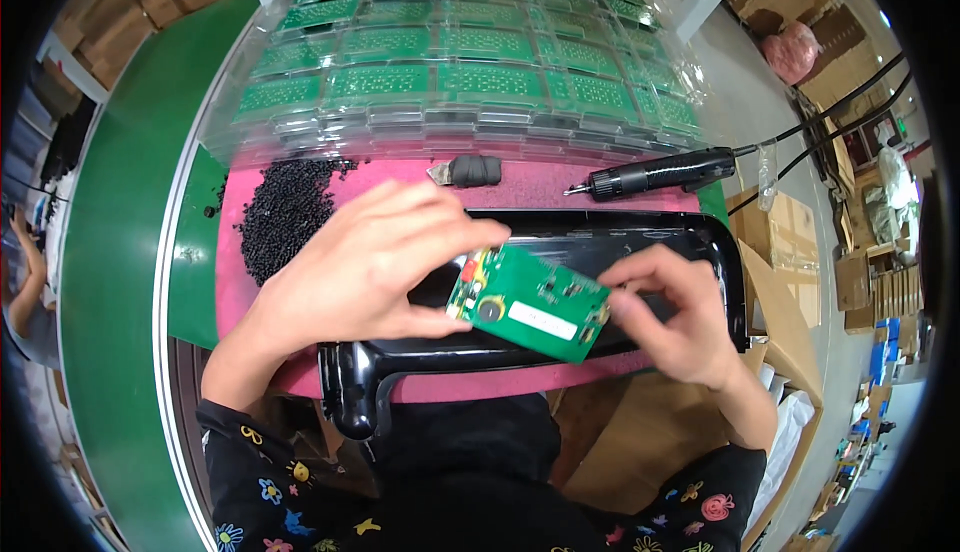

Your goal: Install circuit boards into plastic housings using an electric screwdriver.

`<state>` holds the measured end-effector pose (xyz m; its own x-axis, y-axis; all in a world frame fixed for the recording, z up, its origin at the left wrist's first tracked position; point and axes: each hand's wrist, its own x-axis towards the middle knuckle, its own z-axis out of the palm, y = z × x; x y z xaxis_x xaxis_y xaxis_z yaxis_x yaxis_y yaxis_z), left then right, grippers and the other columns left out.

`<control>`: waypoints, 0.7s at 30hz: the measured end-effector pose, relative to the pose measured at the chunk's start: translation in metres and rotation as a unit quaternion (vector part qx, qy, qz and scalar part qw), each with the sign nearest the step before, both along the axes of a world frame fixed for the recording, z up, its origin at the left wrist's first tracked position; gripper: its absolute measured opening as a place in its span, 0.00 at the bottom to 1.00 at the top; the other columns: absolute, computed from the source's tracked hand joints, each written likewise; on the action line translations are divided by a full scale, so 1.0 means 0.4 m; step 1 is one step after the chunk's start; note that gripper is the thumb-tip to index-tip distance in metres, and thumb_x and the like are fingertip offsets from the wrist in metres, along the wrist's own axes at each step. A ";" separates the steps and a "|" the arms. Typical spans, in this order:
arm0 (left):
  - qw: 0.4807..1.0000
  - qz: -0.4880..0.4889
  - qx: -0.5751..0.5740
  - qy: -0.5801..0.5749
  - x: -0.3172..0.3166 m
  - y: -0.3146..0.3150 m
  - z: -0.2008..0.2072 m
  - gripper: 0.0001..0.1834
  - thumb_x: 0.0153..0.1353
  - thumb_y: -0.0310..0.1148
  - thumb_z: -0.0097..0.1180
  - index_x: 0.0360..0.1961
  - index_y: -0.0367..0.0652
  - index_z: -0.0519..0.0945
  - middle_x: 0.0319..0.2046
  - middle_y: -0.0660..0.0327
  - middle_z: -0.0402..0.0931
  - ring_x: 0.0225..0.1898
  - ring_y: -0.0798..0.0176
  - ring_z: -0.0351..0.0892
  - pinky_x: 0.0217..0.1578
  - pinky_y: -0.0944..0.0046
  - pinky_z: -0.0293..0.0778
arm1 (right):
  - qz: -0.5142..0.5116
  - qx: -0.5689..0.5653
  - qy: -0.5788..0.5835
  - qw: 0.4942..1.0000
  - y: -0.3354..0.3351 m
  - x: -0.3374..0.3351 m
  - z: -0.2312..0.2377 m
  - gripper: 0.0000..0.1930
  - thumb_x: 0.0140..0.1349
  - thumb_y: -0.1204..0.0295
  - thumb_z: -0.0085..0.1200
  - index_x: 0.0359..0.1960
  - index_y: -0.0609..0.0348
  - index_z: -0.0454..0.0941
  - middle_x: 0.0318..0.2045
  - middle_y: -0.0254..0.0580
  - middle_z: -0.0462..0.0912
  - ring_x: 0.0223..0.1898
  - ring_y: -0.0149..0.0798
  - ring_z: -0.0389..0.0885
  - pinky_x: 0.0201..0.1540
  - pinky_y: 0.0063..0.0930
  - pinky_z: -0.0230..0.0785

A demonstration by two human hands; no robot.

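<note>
A green circuit board (535,297) with a white label strip and small parts is held tilted between both my hands. My left hand (385,262) grips its left end between thumb and fingers, near a red part. At the opposite end, my right hand (675,317) pinches the board's right edge with thumb and forefinger. Below the board lies a glossy black plastic housing (420,357), long and shallow, with a rounded arm at its lower left. The board covers part of its middle.
The housing rests on a pink mat (400,177). A heap of small black screws (285,217) is at left. Behind lie a black-wrapped blade (472,171) and a corded black electric screwdriver (660,172). Stacked clear trays of green boards (490,82) fill the back. Cardboard boxes (780,242) stand right.
</note>
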<state>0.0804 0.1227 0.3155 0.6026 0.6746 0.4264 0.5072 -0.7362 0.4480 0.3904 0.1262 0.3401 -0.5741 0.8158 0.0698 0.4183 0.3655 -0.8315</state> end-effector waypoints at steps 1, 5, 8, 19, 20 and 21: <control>1.000 0.000 -0.023 0.000 0.002 -0.004 -0.007 0.35 0.37 0.39 0.79 0.51 0.41 0.82 0.38 0.59 0.81 0.41 0.54 0.81 0.42 0.56 0.76 | 0.025 0.004 -0.013 1.000 -0.006 0.006 -0.009 0.17 0.58 0.77 0.68 0.47 0.65 0.78 0.32 0.41 0.85 0.33 0.30 0.85 0.39 0.23 0.76; 0.991 -0.043 -0.128 0.016 -0.006 -0.006 -0.048 0.32 0.38 0.43 0.80 0.45 0.42 0.81 0.29 0.62 0.80 0.31 0.57 0.82 0.31 0.61 0.78 | 0.060 -0.022 -0.045 0.997 -0.020 0.016 -0.060 0.36 0.44 0.65 0.81 0.53 0.61 0.74 0.43 0.42 0.81 0.42 0.37 0.81 0.48 0.30 0.75; 0.985 -0.033 -0.162 0.057 -0.006 -0.011 -0.068 0.31 0.40 0.48 0.79 0.42 0.42 0.81 0.27 0.64 0.77 0.30 0.59 0.81 0.29 0.62 0.76 | 0.075 -0.002 -0.029 0.997 0.000 0.026 -0.115 0.36 0.43 0.65 0.81 0.53 0.60 0.75 0.49 0.44 0.80 0.47 0.43 0.80 0.52 0.34 0.73; 0.975 0.047 -0.193 0.098 0.010 -0.016 -0.074 0.31 0.46 0.50 0.76 0.42 0.39 0.78 0.33 0.58 0.80 0.38 0.54 0.83 0.32 0.56 0.78 | 0.038 0.089 -0.052 0.994 0.039 0.006 -0.168 0.34 0.43 0.71 0.77 0.55 0.61 0.76 0.55 0.47 0.76 0.56 0.51 0.74 0.60 0.40 0.67; 0.980 0.060 -0.159 0.099 0.013 -0.020 -0.084 0.32 0.44 0.50 0.76 0.44 0.39 0.79 0.31 0.60 0.78 0.35 0.56 0.81 0.30 0.58 0.76 | 0.035 0.087 -0.061 0.994 0.037 0.001 -0.168 0.33 0.44 0.72 0.75 0.55 0.61 0.76 0.56 0.47 0.75 0.57 0.51 0.72 0.61 0.41 0.67; 0.984 0.074 -0.126 0.101 0.015 -0.021 -0.089 0.33 0.43 0.50 0.77 0.46 0.39 0.79 0.29 0.61 0.76 0.31 0.57 0.80 0.28 0.60 0.73 | 0.034 0.085 -0.061 0.994 0.035 -0.001 -0.169 0.33 0.44 0.72 0.75 0.55 0.61 0.76 0.56 0.47 0.75 0.57 0.51 0.72 0.61 0.41 0.67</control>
